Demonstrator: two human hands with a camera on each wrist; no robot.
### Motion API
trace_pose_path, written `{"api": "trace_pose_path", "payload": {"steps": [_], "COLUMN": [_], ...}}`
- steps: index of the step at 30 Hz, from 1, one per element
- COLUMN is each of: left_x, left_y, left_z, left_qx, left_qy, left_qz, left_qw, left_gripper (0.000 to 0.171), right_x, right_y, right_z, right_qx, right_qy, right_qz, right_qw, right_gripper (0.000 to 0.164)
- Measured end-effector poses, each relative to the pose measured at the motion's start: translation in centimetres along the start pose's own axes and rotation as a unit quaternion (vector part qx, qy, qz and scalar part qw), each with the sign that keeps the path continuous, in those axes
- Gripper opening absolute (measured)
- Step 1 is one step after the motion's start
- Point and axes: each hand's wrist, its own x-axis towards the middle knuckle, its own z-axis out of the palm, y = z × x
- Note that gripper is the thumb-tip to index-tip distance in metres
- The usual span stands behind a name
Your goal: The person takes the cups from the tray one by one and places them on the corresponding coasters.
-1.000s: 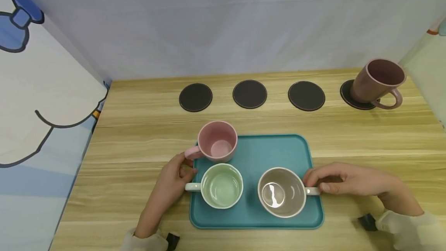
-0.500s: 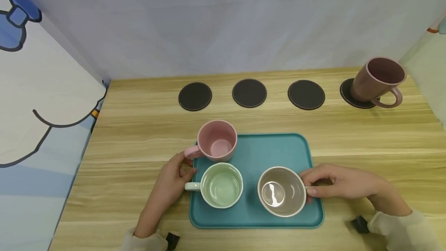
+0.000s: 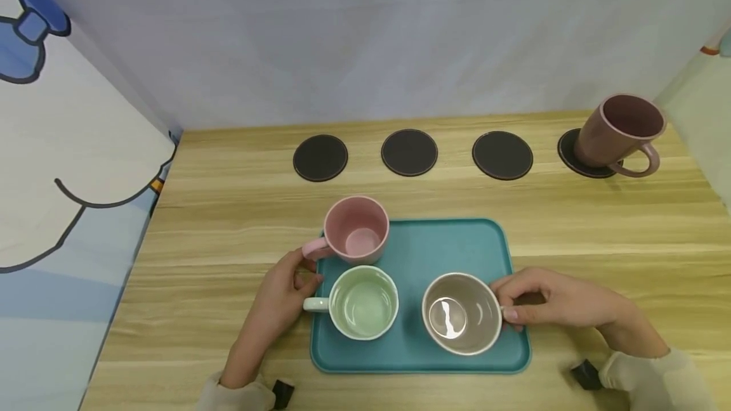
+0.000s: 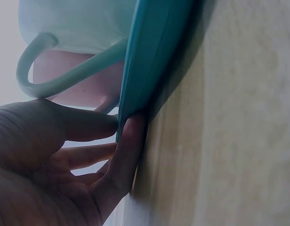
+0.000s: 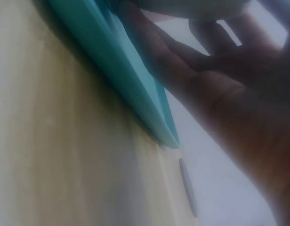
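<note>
On a teal tray stand a pink cup, a light green cup and a beige cup. My left hand pinches the tray's left rim; the left wrist view shows the thumb at the rim and a finger tucked beneath it. The green cup's handle passes just above that thumb. At the tray's right side, my right hand grips the beige cup's handle, which its fingers mostly hide. That cup sits upright over the tray's right part.
Three bare black coasters, a left one, a middle one and a right one, lie in a row along the back of the wooden table. A mauve mug stands on another coaster at the far right.
My right hand has slid left along the beige cup's handle, its fingers now close against the cup wall. The left hand, tray and cups look the same.
</note>
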Motion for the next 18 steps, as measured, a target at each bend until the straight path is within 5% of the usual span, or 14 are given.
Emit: {"api": "trace_pose_path", "payload": {"steps": [18], "left_x": [-0.1], "left_y": [0.1], "left_z": [0.0], "left_qx": [0.01], "left_qy": [0.001], "left_qz": [-0.001], "left_qw": [0.9999], "left_gripper": [0.039], "right_x": [-1.1], "right_y": [0.3], "right_z": [0.8], "right_qx": [0.028], "right_qy": [0.053], "right_qz": [-0.015], "right_qw": [0.998], "right_gripper": [0.028]}}
